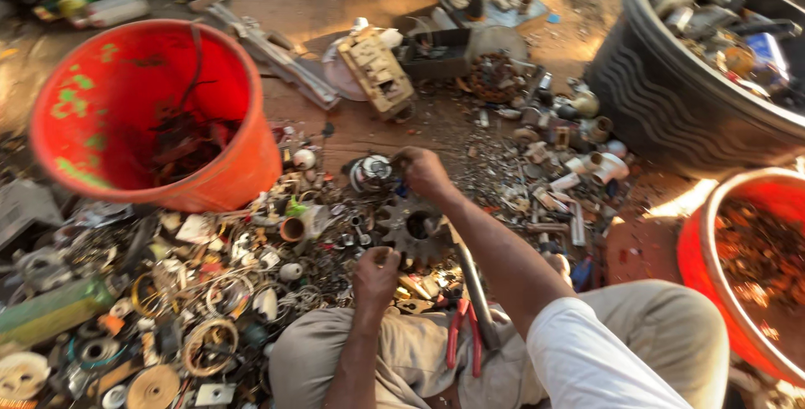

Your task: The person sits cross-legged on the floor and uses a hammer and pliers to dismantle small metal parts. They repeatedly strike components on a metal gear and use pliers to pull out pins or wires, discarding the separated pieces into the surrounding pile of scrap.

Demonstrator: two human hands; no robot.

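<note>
Down among the scrap, centre: your hands work over a dark toothed gear wheel (pixel 412 229) that lies flat on the heap, just beyond your knees.
Right hand (pixel 422 171): curled shut, fingers pinching a small round metal part (pixel 371 171) at the far edge of the gear; what exactly the fingertips grip is too small to tell.
Left hand (pixel 376 275): closed in a loose fist at the near left edge of the gear, fingertips pressed together on a small piece you cannot make out.
On your lap: red-handled pliers (pixel 463 331) rest on your trousers, beside a grey metal bar (pixel 475 287) that runs from the gear toward you.
Near left: tangled rings, wire loops and small fittings (pixel 210 291) cover the ground.
Far left: an orange bucket (pixel 251 157) stands tilted toward you, dark scrap strips inside.
Far centre: a beige switch block (pixel 379 71) lies beside a long grey metal bracket (pixel 277 57).
Right of the gear: white pipe fittings (pixel 599 166) sit in loose debris.
Far right: a black ribbed tub (pixel 671 98) holds metal parts.
Near right: a second orange bucket (pixel 700 266) holds rusty bits.
</note>
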